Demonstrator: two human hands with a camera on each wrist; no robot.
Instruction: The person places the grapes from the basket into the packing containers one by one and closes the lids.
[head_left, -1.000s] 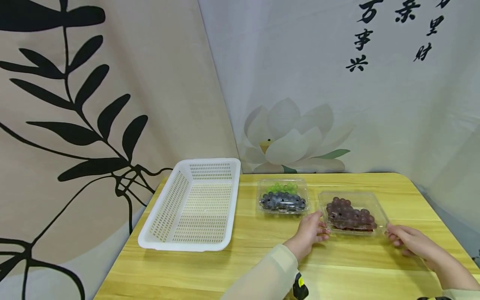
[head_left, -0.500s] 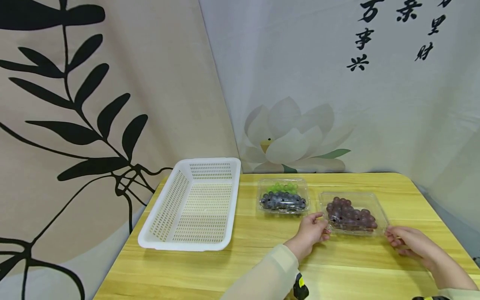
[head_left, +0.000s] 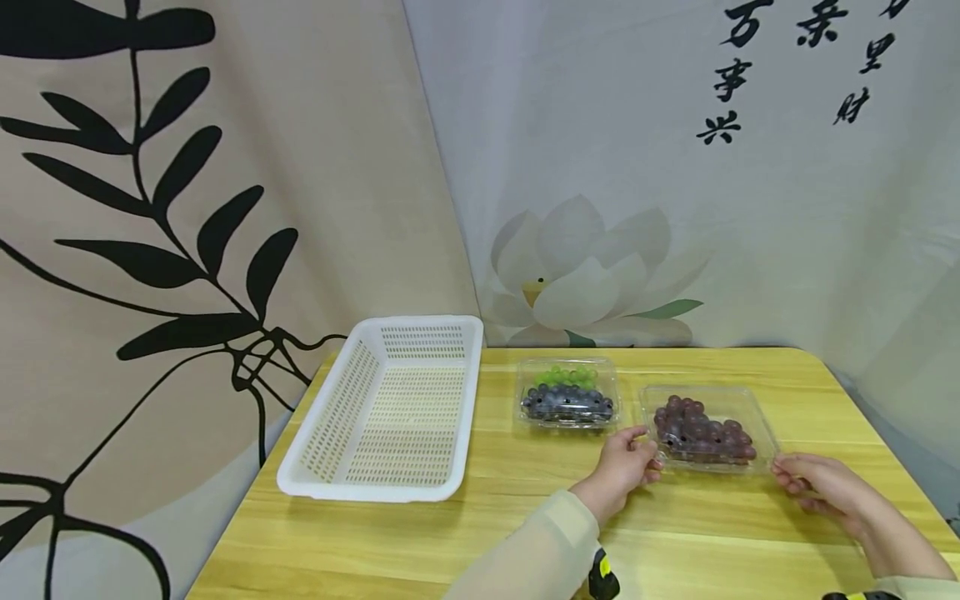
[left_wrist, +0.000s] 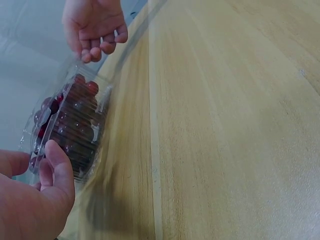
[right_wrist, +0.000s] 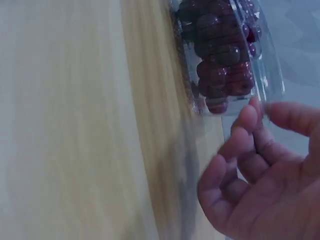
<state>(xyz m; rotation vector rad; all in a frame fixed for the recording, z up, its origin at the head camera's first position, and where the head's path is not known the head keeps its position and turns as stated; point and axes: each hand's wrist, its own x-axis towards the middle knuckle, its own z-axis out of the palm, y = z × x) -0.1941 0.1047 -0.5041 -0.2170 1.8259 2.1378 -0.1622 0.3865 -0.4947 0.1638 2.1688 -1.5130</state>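
A clear plastic clamshell box (head_left: 678,458) with dark red grapes (head_left: 697,432) inside stands at the right of the table. My left hand (head_left: 621,467) pinches the rim at its near left corner. At the near right corner, my right hand (head_left: 825,487) pinches the rim between thumb and fingertips. The left wrist view has the box (left_wrist: 82,172) between both hands, the left thumb along its edge. In the right wrist view, the thumb and index finger meet at the lip of the box (right_wrist: 270,75), the other fingers curled below.
A second clear box (head_left: 567,423) with green grapes (head_left: 566,377) and dark blue grapes (head_left: 567,403) stands left of the first. Farther left is a white slotted plastic basket (head_left: 375,493). Behind the wooden table (head_left: 360,550) hangs a printed curtain (head_left: 360,167).
Over the last second the red grapes have shifted slightly inside the box. Both hands stay at its corners, nearly still.
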